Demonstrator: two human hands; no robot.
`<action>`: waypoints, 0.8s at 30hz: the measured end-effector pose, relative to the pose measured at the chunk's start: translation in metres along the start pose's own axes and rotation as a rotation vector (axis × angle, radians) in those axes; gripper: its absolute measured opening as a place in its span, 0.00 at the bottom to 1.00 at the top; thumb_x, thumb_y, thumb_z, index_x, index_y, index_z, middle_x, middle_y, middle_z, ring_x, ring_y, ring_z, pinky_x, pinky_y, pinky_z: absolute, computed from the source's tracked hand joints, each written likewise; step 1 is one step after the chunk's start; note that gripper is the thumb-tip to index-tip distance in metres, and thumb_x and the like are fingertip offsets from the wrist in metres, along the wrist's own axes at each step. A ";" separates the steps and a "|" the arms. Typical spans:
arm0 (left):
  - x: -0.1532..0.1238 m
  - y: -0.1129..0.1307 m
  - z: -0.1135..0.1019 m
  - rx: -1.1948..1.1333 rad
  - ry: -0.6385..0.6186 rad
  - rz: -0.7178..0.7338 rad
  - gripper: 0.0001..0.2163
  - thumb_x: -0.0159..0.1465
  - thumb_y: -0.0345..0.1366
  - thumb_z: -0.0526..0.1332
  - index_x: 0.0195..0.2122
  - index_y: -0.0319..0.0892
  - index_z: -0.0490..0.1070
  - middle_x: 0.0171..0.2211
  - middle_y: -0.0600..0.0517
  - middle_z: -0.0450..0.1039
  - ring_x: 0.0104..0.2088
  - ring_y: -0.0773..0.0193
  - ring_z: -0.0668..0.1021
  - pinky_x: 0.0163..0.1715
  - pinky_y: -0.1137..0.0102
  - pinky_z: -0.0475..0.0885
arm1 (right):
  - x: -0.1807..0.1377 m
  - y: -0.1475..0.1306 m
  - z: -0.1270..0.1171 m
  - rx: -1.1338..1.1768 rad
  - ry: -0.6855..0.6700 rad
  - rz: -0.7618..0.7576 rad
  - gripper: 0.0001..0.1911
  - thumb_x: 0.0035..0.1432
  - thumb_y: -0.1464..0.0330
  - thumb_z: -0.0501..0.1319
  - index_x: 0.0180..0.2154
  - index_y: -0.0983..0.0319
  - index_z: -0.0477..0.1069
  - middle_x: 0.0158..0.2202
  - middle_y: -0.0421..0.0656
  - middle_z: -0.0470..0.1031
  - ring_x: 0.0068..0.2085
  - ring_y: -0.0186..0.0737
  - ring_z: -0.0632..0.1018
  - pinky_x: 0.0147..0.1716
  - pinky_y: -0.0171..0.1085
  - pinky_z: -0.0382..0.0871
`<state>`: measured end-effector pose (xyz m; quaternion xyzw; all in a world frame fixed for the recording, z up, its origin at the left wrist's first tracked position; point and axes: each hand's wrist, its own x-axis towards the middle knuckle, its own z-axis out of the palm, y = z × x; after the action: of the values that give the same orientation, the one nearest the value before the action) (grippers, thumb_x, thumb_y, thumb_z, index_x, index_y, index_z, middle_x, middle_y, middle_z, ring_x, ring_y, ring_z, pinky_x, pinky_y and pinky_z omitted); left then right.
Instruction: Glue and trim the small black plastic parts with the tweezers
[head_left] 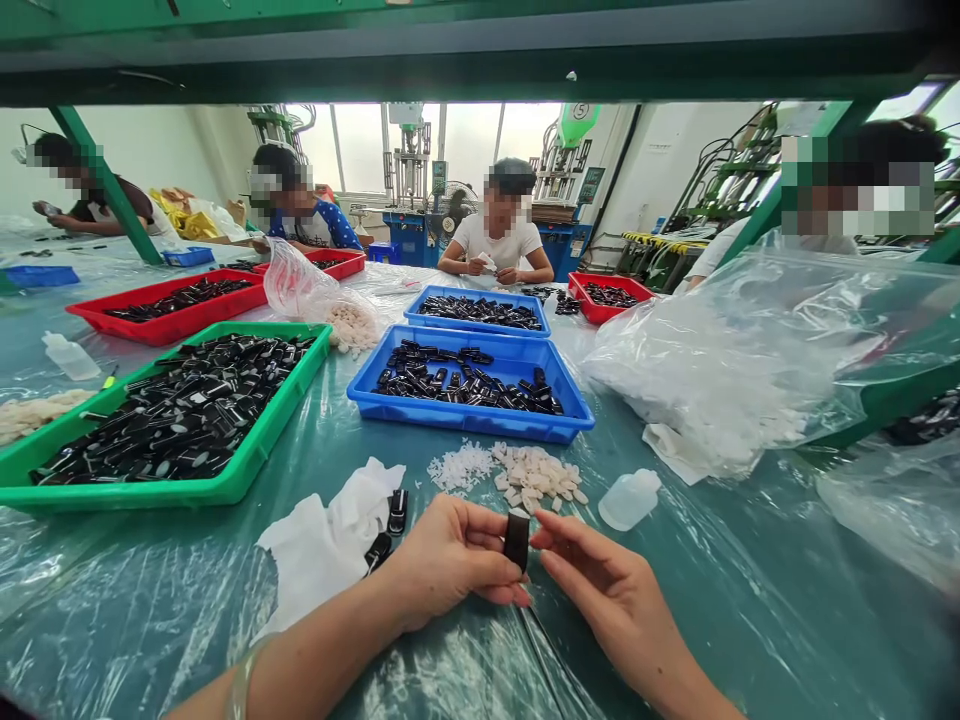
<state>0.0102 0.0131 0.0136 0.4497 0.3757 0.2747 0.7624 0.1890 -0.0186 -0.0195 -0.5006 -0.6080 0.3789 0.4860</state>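
Observation:
A small black plastic part (517, 537) is held upright between both hands just above the plastic-covered table. My left hand (450, 560) is curled round its left side, thumb and fingers closed on it. My right hand (600, 585) pinches it from the right with its fingertips. Two more black parts (390, 528) lie beside a white cloth (322, 545) left of my left hand. A small heap of white pieces (525, 472) and a little clear squeeze bottle (630, 498) lie just beyond my hands.
A blue tray (469, 418) and a green tray (247, 465) hold several black parts; more red and blue trays stand farther back. A clear bag of white pieces (720, 370) lies at the right. Several other people sit working across the table.

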 end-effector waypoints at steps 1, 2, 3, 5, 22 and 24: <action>0.000 0.000 0.000 -0.014 0.006 0.000 0.14 0.45 0.28 0.65 0.35 0.34 0.75 0.23 0.51 0.74 0.25 0.66 0.78 0.25 0.78 0.71 | 0.000 -0.001 0.000 -0.010 0.002 0.006 0.15 0.51 0.64 0.62 0.42 0.61 0.75 0.32 0.46 0.78 0.33 0.40 0.79 0.34 0.36 0.75; 0.000 0.000 0.000 -0.025 0.017 0.002 0.16 0.44 0.27 0.65 0.37 0.34 0.75 0.22 0.51 0.74 0.25 0.65 0.78 0.25 0.78 0.70 | 0.000 -0.002 0.000 -0.022 0.003 0.012 0.15 0.51 0.64 0.62 0.41 0.61 0.75 0.32 0.46 0.78 0.33 0.40 0.79 0.34 0.36 0.75; 0.000 0.001 0.000 -0.035 0.032 0.006 0.17 0.44 0.27 0.66 0.37 0.34 0.74 0.22 0.51 0.73 0.24 0.65 0.78 0.24 0.77 0.70 | 0.001 -0.003 0.000 -0.035 0.003 0.018 0.15 0.51 0.64 0.62 0.42 0.62 0.75 0.32 0.46 0.79 0.33 0.41 0.79 0.34 0.36 0.75; 0.000 0.002 0.001 -0.049 0.072 0.012 0.17 0.42 0.27 0.67 0.36 0.34 0.73 0.20 0.52 0.73 0.24 0.64 0.79 0.23 0.77 0.70 | 0.001 -0.004 -0.001 -0.056 0.000 0.026 0.16 0.51 0.64 0.62 0.41 0.62 0.75 0.32 0.46 0.79 0.33 0.41 0.79 0.34 0.36 0.75; -0.022 0.060 -0.051 -0.163 0.587 0.552 0.10 0.45 0.26 0.68 0.28 0.32 0.70 0.22 0.47 0.76 0.23 0.62 0.79 0.22 0.78 0.72 | 0.002 0.009 -0.009 -0.198 -0.004 0.111 0.16 0.44 0.60 0.65 0.37 0.57 0.78 0.35 0.43 0.80 0.36 0.46 0.80 0.36 0.34 0.76; -0.022 0.063 -0.058 -0.223 0.647 0.579 0.09 0.46 0.24 0.67 0.28 0.32 0.70 0.22 0.46 0.76 0.23 0.62 0.79 0.21 0.77 0.72 | 0.003 0.015 -0.010 -0.231 0.008 0.117 0.16 0.41 0.59 0.66 0.36 0.56 0.78 0.35 0.43 0.80 0.37 0.48 0.80 0.35 0.35 0.76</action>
<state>-0.0547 0.0526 0.0589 0.3423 0.4218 0.6420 0.5411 0.2027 -0.0124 -0.0304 -0.5893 -0.6153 0.3322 0.4047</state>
